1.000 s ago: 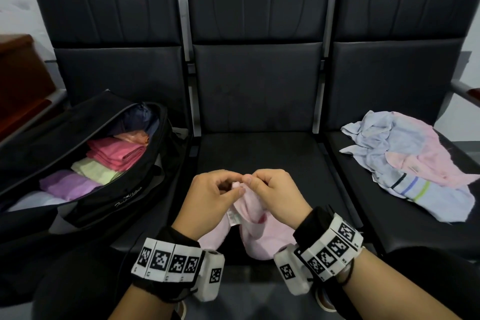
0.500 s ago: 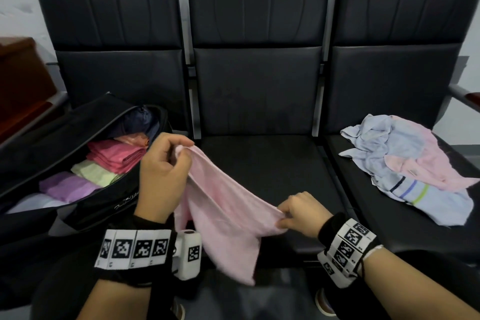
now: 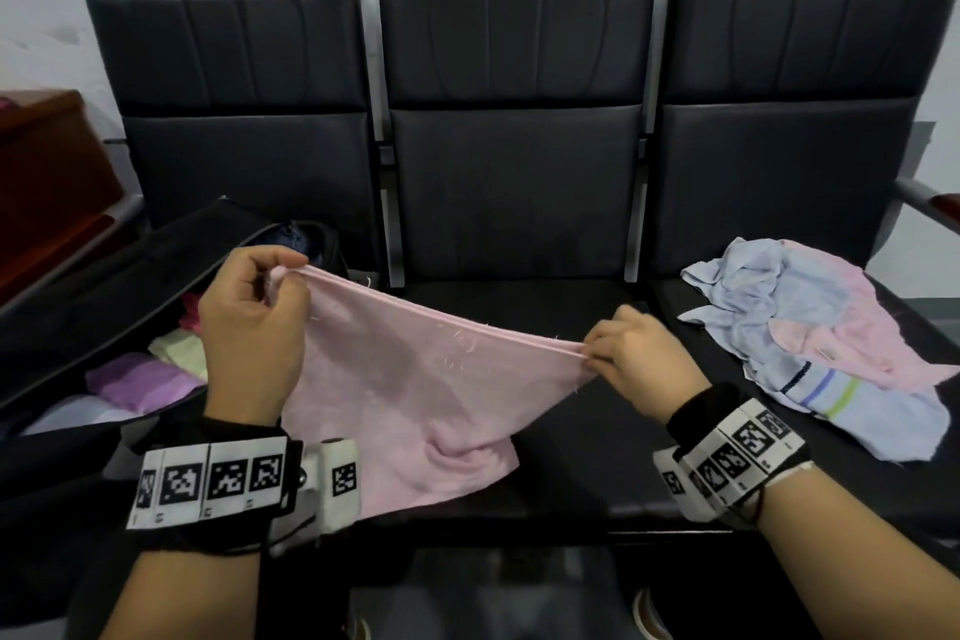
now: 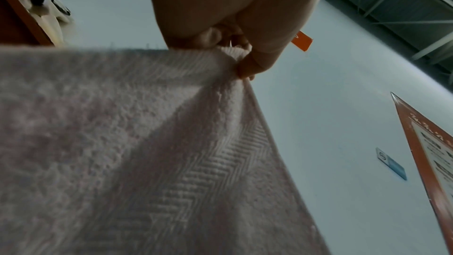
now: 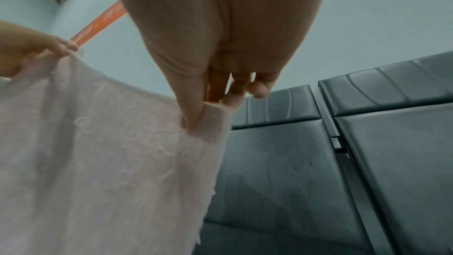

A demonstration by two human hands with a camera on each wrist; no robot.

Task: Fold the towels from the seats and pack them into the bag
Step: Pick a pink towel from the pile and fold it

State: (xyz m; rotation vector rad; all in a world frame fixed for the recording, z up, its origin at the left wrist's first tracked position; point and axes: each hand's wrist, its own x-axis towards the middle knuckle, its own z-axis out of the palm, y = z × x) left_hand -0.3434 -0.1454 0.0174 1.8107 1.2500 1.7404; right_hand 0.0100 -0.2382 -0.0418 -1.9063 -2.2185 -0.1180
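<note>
I hold a pale pink towel (image 3: 410, 395) stretched in the air over the middle seat (image 3: 514, 307). My left hand (image 3: 275, 283) pinches its upper left corner, raised in front of the bag. My right hand (image 3: 597, 351) pinches the opposite corner, lower and to the right. The top edge runs taut between them and the rest hangs down to the seat's front. The left wrist view shows thumb and fingers (image 4: 245, 61) nipping the woven corner of the pink towel (image 4: 147, 152). In the right wrist view my thumb (image 5: 193, 115) presses the pink towel (image 5: 98, 152). The open black bag (image 3: 104, 286) lies on the left seat.
Folded towels, pink, pale green and purple (image 3: 140, 374), fill the bag. A loose heap of light blue, pink and striped towels (image 3: 821, 343) lies on the right seat. A brown wooden piece of furniture (image 3: 47, 182) stands at far left. A metal armrest (image 3: 930, 203) borders the right seat.
The hands began together on the bunched towel, then drew apart. The left rose toward the bag, the right moved rightward, and the towel's top edge is now pulled taut.
</note>
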